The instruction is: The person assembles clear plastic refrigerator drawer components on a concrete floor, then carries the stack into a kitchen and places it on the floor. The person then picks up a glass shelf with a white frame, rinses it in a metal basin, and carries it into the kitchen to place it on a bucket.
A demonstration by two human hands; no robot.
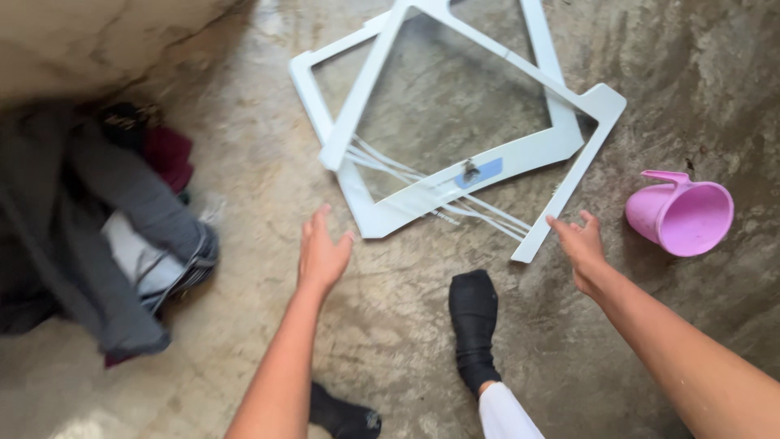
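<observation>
Two white-framed glass shelves (520, 154) lie stacked and skewed on the concrete floor ahead of me. My left hand (322, 254) reaches toward the near corner of the lower frame, fingers apart, holding nothing and just short of it. My right hand (582, 244) hovers by the frame's right corner, fingers loosely spread and empty, almost touching the edge. Thin white rods (479, 213) show under the frames.
A pink plastic jug (681, 213) lies on its side at the right. A heap of grey, white and dark red clothes (97, 228) fills the left. My feet in black socks (474, 321) stand on the floor below the frames.
</observation>
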